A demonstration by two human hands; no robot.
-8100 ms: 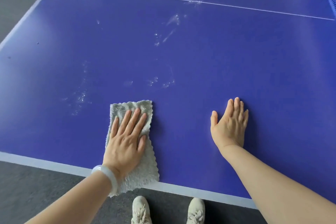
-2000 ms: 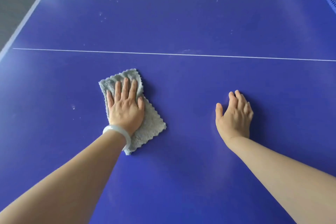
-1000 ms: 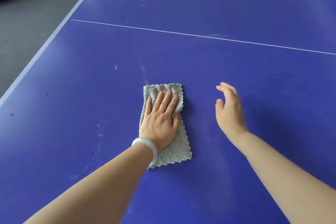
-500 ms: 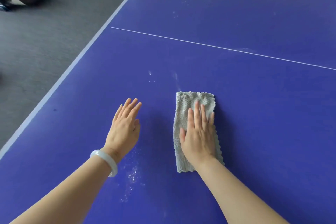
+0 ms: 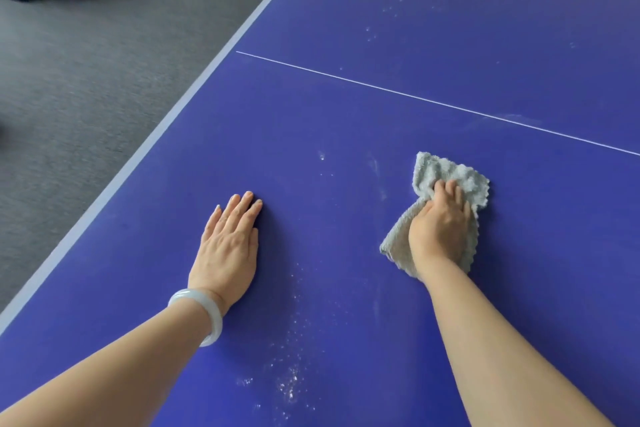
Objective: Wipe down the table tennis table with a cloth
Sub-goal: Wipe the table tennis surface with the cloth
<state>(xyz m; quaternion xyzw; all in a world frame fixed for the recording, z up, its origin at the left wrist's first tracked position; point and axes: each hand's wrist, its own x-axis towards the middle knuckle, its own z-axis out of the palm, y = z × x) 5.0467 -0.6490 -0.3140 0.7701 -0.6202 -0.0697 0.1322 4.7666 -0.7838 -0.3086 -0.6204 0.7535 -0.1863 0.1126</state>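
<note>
Grey cloth (image 5: 457, 177) lies bunched on the blue table (image 5: 346, 114), gripped mid-wipe by the right hand (image 5: 440, 229) with curled fingers (image 5: 446, 189), while the left hand (image 5: 228, 246) rests flat and empty; the next stroke probably needs to cross the white specks (image 5: 291, 381).

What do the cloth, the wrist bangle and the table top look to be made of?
Cloth: grey microfibre-type fabric, going by the nubby pile and zigzag-cut edge.
Bangle: pale, translucent, glossy; jade-like stone or glass, cannot tell which.
Table top: rigid board with matte blue coating and a painted white line; core not visible.
</note>
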